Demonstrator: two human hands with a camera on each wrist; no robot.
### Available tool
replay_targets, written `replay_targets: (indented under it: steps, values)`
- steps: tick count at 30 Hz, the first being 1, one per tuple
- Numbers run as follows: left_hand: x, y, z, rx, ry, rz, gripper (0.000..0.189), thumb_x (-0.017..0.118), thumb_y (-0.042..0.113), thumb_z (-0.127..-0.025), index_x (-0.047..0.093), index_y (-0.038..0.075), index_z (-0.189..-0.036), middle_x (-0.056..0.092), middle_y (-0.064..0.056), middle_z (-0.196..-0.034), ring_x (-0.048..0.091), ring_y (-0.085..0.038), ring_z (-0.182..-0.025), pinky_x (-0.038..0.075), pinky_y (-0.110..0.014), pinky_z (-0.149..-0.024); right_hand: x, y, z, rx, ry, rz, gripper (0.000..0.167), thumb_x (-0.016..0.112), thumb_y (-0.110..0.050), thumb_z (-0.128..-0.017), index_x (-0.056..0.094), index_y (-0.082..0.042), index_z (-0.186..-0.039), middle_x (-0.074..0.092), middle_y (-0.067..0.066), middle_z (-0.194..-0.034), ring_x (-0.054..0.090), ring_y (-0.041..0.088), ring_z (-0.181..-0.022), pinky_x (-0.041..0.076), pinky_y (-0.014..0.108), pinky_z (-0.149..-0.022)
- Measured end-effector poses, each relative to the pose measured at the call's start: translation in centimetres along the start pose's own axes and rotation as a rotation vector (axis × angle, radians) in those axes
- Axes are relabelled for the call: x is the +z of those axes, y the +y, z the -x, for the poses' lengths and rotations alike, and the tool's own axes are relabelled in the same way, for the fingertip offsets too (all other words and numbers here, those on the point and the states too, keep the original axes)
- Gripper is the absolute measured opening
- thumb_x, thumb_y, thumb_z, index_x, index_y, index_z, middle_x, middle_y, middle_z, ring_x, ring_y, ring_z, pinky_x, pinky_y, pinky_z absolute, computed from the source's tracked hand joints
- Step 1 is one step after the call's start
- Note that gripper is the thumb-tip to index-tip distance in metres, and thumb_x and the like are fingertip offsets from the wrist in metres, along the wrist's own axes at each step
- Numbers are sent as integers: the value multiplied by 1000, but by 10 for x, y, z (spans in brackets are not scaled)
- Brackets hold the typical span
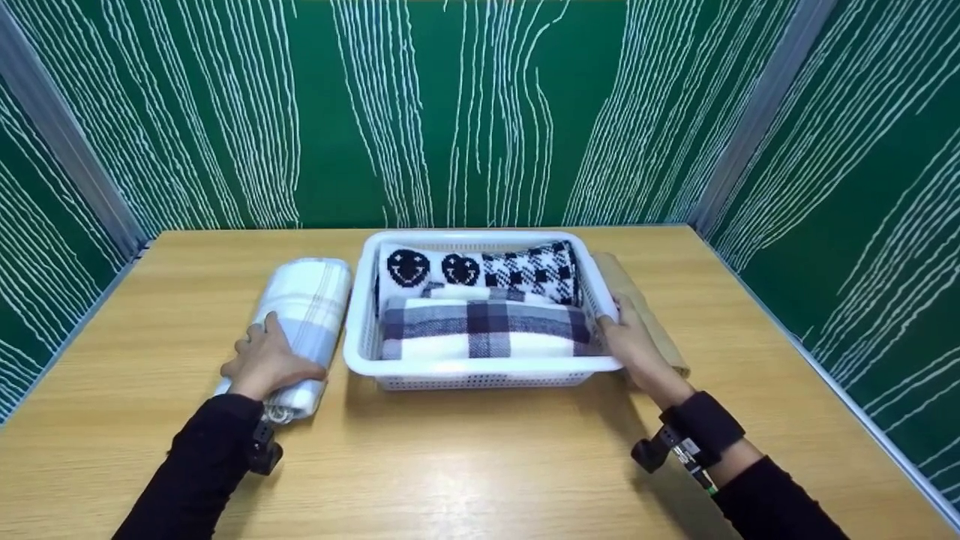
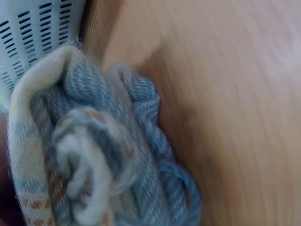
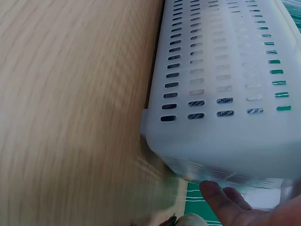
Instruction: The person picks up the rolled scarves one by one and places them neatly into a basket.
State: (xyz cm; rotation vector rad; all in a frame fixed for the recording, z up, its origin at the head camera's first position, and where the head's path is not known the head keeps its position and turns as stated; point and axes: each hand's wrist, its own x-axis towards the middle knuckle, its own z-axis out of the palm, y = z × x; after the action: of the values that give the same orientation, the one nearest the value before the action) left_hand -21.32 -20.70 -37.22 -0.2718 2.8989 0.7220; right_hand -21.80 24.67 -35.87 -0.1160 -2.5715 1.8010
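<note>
A white plastic basket point(image 1: 480, 367) with slotted walls stands mid-table. Inside it lie a rolled purple-and-white plaid cloth point(image 1: 487, 330) and, behind that, a black-and-white patterned knit cloth point(image 1: 525, 274). My right hand point(image 1: 630, 337) grips the basket's right rim; in the right wrist view its fingers point(image 3: 216, 197) are at the end wall. Left of the basket lies a rolled white and pale-blue scarf point(image 1: 307, 300). My left hand point(image 1: 266, 360) grips its near part from above, thumb on the right side. Fringe point(image 2: 84, 165) shows at the roll's end in the left wrist view.
A folded tan cloth point(image 1: 660, 330) lies right of the basket, partly hidden by it and my right hand. Green panels point(image 1: 337, 150) with white lines and grey posts point(image 1: 757, 112) enclose the wooden table point(image 1: 465, 465) at the back and sides.
</note>
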Motion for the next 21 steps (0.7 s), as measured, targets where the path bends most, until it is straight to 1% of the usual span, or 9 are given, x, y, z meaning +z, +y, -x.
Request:
replay_targets:
  steps: [5,9,15,18,21]
  values:
    - [-3,-7,12,45,-14,-8,121,81,38,-57,10,-6,-144,33,-34,-125,36,-49,-109,34,-63,-82,0,0,0,-7,-6,-13,51,27,-1,-98,11,5,-146,26,31,-141,34,37,-123,35,44,-99]
    - [-6,-12,23,75,-30,-17,123,83,38,-54,10,-5,-144,33,-34,-125,37,-48,-107,34,-62,-81,0,0,-1,-5,-9,-14,52,27,-2,-98,11,4,-147,25,31,-142,34,38,-123,36,46,-100]
    - [-10,-20,36,89,-63,-39,129,85,37,-52,6,-6,-144,29,-36,-129,36,-49,-108,34,-64,-81,-1,2,-1,2,-22,-40,52,26,-2,-98,8,2,-147,21,31,-145,31,41,-128,34,51,-102]
    - [-11,-25,41,96,-75,-61,130,84,36,-52,4,-7,-145,28,-37,-131,35,-51,-110,32,-67,-83,-1,2,0,9,-27,-59,53,26,-2,-98,7,0,-148,20,31,-146,31,43,-128,35,52,-102]
    - [-12,-30,45,109,-86,-89,131,84,35,-52,3,-8,-145,26,-37,-134,32,-53,-115,28,-69,-87,-1,3,-1,17,-26,-51,54,26,-3,-99,6,-1,-149,20,30,-146,31,43,-129,35,52,-102]
